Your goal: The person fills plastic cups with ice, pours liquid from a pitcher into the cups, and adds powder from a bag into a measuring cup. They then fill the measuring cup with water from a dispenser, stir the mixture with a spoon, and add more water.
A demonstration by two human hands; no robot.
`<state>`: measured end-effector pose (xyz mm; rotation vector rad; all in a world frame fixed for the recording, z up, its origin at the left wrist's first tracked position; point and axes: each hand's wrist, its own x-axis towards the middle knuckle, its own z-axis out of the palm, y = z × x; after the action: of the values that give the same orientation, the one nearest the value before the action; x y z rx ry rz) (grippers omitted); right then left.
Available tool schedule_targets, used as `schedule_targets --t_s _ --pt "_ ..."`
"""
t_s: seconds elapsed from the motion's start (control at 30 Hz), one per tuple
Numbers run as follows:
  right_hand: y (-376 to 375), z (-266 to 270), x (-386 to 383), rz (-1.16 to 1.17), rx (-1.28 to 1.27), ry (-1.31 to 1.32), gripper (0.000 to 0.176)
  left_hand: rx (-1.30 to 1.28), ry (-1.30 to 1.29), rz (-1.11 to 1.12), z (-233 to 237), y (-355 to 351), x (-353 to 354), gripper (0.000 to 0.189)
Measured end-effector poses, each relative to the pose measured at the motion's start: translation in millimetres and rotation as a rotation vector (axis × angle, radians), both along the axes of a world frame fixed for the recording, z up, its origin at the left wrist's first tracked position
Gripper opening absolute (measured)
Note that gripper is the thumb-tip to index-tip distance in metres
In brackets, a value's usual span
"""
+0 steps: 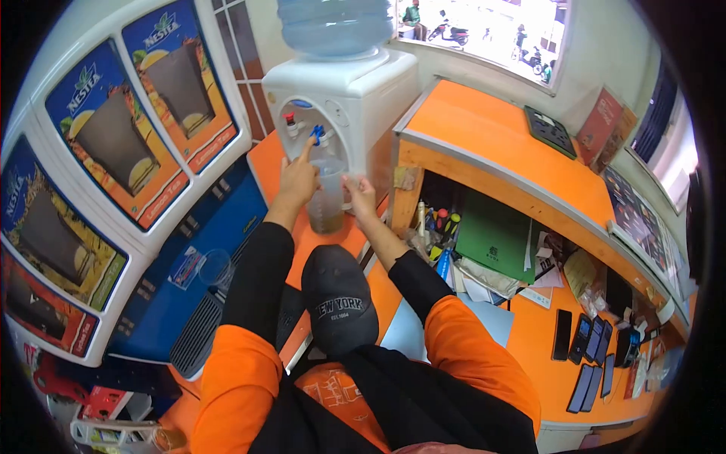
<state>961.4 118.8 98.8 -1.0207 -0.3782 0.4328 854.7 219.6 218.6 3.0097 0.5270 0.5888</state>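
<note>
A translucent plastic pitcher [327,198] stands below the taps of a white water dispenser [378,83], with some brownish liquid in its bottom. My right hand [361,197] is closed on the pitcher's handle side. My left hand [299,178] reaches up past the pitcher's left side, and its stretched index finger touches the blue tap [317,134]. To the left of that tap is a red tap [290,119], untouched. The lower fingers of my left hand are partly hidden from view.
A large water bottle [336,26] tops the dispenser. Left stands a drink machine [181,163] with a clear container [215,266] on it. At right, an orange counter [484,129] has a shelf with a green folder [491,234]; several phones [581,337] lie below. A black cap [339,299] blocks part of the view.
</note>
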Motion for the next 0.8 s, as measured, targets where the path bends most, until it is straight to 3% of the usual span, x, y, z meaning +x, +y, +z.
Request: schedule_targets --t_s 0.8 --pt "1.4 -1.0 1.0 -0.042 -0.005 -0.046 0.028 -0.012 0.003 0.002 2.3 -2.4 -2.1 0.019"
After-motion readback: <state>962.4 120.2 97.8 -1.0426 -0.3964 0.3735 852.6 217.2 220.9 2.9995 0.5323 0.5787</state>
